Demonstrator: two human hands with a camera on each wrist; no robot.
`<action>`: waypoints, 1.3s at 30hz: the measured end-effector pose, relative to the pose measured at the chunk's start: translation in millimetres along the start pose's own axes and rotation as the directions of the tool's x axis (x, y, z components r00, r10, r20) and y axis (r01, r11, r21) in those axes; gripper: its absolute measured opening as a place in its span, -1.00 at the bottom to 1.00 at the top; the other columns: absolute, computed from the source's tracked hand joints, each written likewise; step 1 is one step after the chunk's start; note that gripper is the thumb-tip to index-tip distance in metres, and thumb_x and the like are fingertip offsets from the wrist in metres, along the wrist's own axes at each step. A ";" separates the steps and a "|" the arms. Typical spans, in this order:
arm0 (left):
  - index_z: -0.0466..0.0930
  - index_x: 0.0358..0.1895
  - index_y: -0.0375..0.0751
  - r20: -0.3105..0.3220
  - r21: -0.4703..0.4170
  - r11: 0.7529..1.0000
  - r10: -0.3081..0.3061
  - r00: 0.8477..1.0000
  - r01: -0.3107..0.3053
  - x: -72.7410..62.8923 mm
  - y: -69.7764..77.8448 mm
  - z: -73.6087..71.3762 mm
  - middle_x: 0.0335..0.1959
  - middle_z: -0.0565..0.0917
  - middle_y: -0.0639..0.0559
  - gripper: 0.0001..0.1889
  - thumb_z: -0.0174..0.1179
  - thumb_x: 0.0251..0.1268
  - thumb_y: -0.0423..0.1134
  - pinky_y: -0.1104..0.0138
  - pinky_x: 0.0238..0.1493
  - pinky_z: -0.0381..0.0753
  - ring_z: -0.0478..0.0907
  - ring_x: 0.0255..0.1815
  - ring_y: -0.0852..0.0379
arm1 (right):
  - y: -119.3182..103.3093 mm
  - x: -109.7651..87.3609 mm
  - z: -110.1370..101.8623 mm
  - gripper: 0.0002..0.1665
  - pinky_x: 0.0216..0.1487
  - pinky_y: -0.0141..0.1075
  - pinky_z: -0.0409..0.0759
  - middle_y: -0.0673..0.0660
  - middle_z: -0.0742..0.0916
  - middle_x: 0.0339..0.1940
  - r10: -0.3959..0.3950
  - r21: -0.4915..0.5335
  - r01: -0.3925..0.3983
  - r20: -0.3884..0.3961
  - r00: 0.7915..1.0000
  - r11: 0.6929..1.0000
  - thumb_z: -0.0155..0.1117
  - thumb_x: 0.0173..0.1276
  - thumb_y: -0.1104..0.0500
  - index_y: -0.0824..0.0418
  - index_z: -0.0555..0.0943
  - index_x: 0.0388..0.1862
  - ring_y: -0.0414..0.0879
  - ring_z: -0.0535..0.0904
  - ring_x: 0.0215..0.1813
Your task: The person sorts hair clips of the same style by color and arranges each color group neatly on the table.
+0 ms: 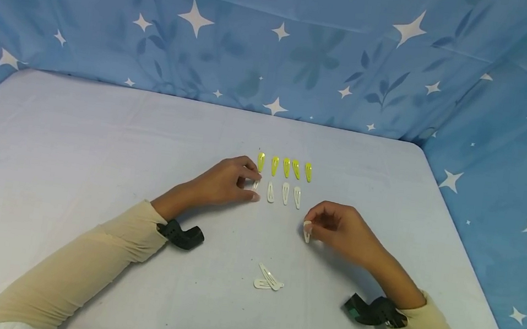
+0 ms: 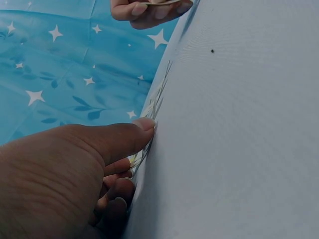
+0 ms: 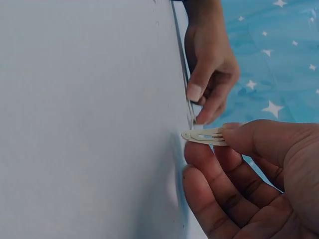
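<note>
My left hand (image 1: 230,182) has its thumb and fingertips at the two ends of a white snap hair clip (image 1: 255,185), at the left end of a row of white hair clips (image 1: 284,193). My right hand (image 1: 341,233) pinches another white hair clip (image 3: 204,136) between thumb and fingers, to the right of that row and nearer to me. In the right wrist view this clip points out past the fingertips. Behind the white row lies a row of several yellow hair clips (image 1: 286,167), side by side.
Two more white hair clips (image 1: 269,277) lie crossed on the white-covered table (image 1: 93,164), in front of the rows. A blue curtain (image 1: 260,36) with white stars hangs behind the table and along its right side.
</note>
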State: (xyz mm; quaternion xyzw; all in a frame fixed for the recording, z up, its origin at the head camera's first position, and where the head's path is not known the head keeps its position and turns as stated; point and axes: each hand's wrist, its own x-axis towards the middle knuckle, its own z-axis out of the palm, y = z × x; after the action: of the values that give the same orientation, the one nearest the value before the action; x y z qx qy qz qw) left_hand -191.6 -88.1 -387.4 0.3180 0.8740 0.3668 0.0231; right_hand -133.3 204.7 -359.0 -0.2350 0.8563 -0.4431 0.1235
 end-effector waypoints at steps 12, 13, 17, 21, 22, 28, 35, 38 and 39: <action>0.67 0.06 -0.34 -0.005 -0.007 1.000 0.001 1.000 -0.001 -0.3 -1.3 0.2 -0.02 0.53 -0.04 -0.58 0.42 0.15 -0.23 0.33 -0.22 0.50 0.48 -0.32 0.19 | 11.4 15.5 -10.1 -0.89 -0.32 -0.27 0.62 0.11 0.70 -0.31 0.064 -0.020 -0.066 -0.093 0.994 0.998 0.36 0.25 0.37 0.25 0.66 -0.24 -0.04 0.64 -0.37; 0.67 0.06 -0.34 -0.005 -0.007 1.000 0.001 1.000 -0.001 -0.3 -1.3 0.1 -0.03 0.53 -0.05 -0.58 0.42 0.14 -0.23 0.33 -0.22 0.50 0.48 -0.32 0.19 | 11.9 16.9 -10.8 -0.89 -0.34 -0.27 0.61 0.11 0.70 -0.32 0.064 -0.022 -0.066 -0.099 0.993 0.998 0.36 0.25 0.37 0.25 0.66 -0.24 -0.03 0.64 -0.39; 0.66 0.07 -0.34 -0.004 -0.006 1.000 -0.005 1.000 0.005 0.0 -1.7 0.4 -0.03 0.53 -0.04 -0.58 0.42 0.15 -0.23 0.33 -0.23 0.50 0.48 -0.32 0.19 | 13.4 22.4 -13.8 -0.92 -0.38 -0.27 0.59 0.11 0.71 -0.40 0.045 -0.024 -0.048 -0.116 0.992 0.999 0.35 0.28 0.34 0.26 0.67 -0.24 -0.01 0.63 -0.42; 0.66 0.07 -0.33 -0.001 -0.008 1.000 -0.011 1.000 0.011 0.2 -1.9 1.1 -0.02 0.53 -0.04 -0.58 0.42 0.15 -0.23 0.33 -0.23 0.50 0.48 -0.32 0.19 | 16.2 27.6 -16.1 -0.91 -0.39 -0.27 0.59 0.12 0.71 -0.44 0.045 -0.017 -0.048 -0.127 0.991 0.999 0.35 0.30 0.31 0.27 0.66 -0.22 0.00 0.64 -0.42; 0.66 0.07 -0.34 -0.002 -0.010 1.000 -0.013 1.000 0.013 0.0 -1.9 0.9 -0.02 0.53 -0.04 -0.58 0.42 0.15 -0.23 0.33 -0.23 0.50 0.48 -0.32 0.19 | 16.9 29.1 -16.2 -0.90 -0.39 -0.27 0.60 0.13 0.71 -0.43 0.047 -0.014 -0.049 -0.129 0.991 0.999 0.35 0.30 0.31 0.29 0.66 -0.22 -0.01 0.64 -0.41; 0.66 0.07 -0.34 -0.003 -0.013 1.000 -0.012 1.000 0.012 -0.4 -1.4 1.3 -0.02 0.53 -0.05 -0.58 0.42 0.15 -0.23 0.33 -0.22 0.50 0.48 -0.32 0.19 | 19.8 36.7 -18.3 -0.85 -0.34 -0.27 0.62 0.22 0.68 -0.31 0.087 -0.011 -0.089 -0.144 0.986 0.996 0.34 0.31 0.32 0.36 0.64 -0.17 0.01 0.67 -0.36; 0.66 0.07 -0.34 -0.001 -0.010 1.000 -0.013 1.000 0.013 -0.8 -1.1 1.1 -0.01 0.53 -0.05 -0.58 0.41 0.17 -0.22 0.32 -0.18 0.51 0.49 -0.27 0.18 | 26.5 45.0 -20.7 -0.79 -0.39 -0.31 0.58 0.22 0.67 -0.29 0.086 -0.060 -0.096 -0.163 0.983 0.994 0.34 0.32 0.30 0.36 0.65 -0.09 -0.01 0.63 -0.37; 0.66 0.08 -0.34 0.001 -0.004 1.000 -0.017 1.000 0.017 -0.5 -1.5 1.4 0.00 0.53 -0.06 -0.58 0.41 0.17 -0.21 0.31 -0.12 0.52 0.52 -0.21 0.15 | 28.1 48.1 -19.6 -0.78 -0.41 -0.32 0.57 0.20 0.68 -0.30 0.074 -0.084 -0.090 -0.172 0.982 0.992 0.34 0.32 0.31 0.36 0.66 -0.07 -0.02 0.61 -0.38; 0.66 0.08 -0.34 0.001 -0.004 1.000 -0.018 1.000 0.018 -0.4 -1.6 1.4 0.01 0.53 -0.06 -0.58 0.41 0.17 -0.22 0.31 -0.10 0.52 0.52 -0.18 0.15 | 27.8 48.9 -19.2 -0.78 -0.41 -0.33 0.56 0.19 0.68 -0.29 0.075 -0.091 -0.092 -0.175 0.982 0.992 0.34 0.32 0.31 0.35 0.66 -0.07 -0.02 0.60 -0.38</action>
State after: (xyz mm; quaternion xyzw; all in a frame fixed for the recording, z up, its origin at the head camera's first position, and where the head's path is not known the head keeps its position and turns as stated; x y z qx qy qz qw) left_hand -191.7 -88.3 -389.6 0.3103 0.8760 0.3682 0.0274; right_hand -191.5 207.0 -370.8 -0.1655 0.8938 -0.4130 0.0561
